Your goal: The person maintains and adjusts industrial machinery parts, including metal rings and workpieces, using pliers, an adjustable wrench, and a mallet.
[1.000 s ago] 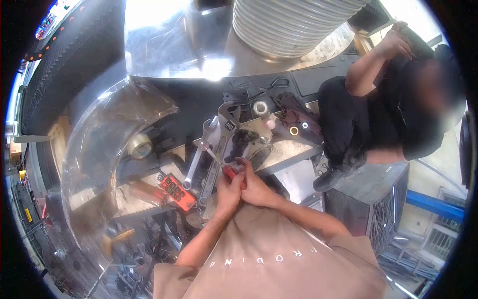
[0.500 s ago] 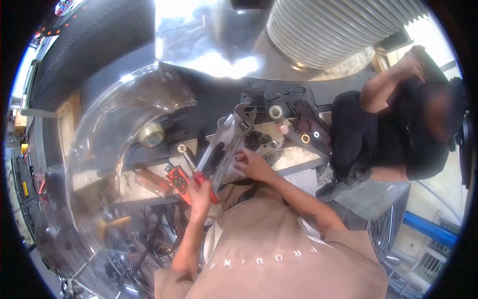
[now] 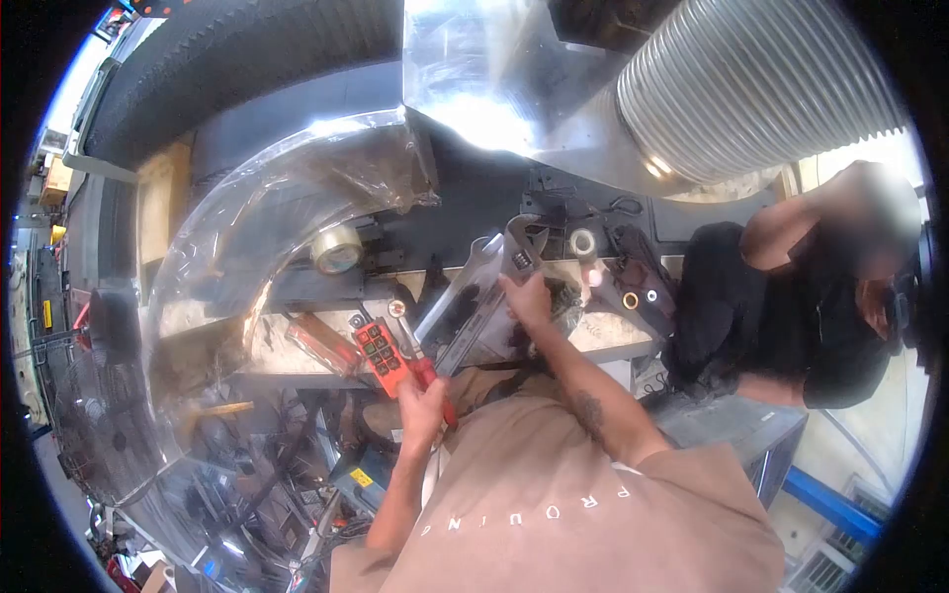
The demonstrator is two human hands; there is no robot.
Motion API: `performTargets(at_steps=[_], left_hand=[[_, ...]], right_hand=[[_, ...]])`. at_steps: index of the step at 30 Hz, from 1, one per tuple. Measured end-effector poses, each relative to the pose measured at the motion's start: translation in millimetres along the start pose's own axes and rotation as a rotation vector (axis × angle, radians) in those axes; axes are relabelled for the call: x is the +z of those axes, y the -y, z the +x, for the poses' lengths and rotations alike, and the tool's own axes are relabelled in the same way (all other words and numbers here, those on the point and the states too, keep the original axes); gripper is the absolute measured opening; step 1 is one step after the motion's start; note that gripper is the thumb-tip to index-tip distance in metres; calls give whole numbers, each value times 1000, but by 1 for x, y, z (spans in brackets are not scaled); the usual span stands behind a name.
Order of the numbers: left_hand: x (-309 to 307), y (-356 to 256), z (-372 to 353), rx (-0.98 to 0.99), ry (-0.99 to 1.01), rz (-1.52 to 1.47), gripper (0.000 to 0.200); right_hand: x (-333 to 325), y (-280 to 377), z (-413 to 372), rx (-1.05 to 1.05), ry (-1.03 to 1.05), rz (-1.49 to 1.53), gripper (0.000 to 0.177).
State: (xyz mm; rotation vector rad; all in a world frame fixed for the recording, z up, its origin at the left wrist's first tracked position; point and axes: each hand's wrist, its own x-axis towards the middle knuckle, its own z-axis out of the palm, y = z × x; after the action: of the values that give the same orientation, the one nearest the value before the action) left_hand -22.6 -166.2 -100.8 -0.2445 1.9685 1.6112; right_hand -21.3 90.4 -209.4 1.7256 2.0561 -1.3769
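Note:
My left hand [image 3: 423,410] is closed around the red handle of a ratchet-like tool [image 3: 425,372], whose round metal head points away from me. At its fingers is the lower end of an orange remote control [image 3: 378,356] with dark buttons. My right hand [image 3: 528,299] grips a large adjustable wrench [image 3: 478,318] just below its jaw, fingers by the adjusting screw. The wrench slants down toward my left hand. Beside it, on the left, an open-end wrench [image 3: 465,282] lies nearly parallel.
A tape roll [image 3: 336,248] sits behind a curved clear plastic guard [image 3: 213,232]. Another roll [image 3: 582,243] and small rings [image 3: 631,300] lie right of the wrenches. A ribbed metal duct [image 3: 751,89] hangs overhead. A person in dark clothes [image 3: 732,306] sits at the right.
My right hand has moved from beside the wrench handle up to the jaw and closed on it. My left hand keeps the red handle, now drawn slightly nearer me. The view has shifted.

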Motion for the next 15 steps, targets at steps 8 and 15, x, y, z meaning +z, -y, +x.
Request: performTargets(at_steps=[8, 15], left_hand=[[10, -25, 0, 58, 34, -34, 17], [13, -49, -16, 166, -47, 262, 25]], right_hand=[[24, 31, -12, 136, -110, -162, 95], [20, 45, -11, 182, -115, -216, 93]])
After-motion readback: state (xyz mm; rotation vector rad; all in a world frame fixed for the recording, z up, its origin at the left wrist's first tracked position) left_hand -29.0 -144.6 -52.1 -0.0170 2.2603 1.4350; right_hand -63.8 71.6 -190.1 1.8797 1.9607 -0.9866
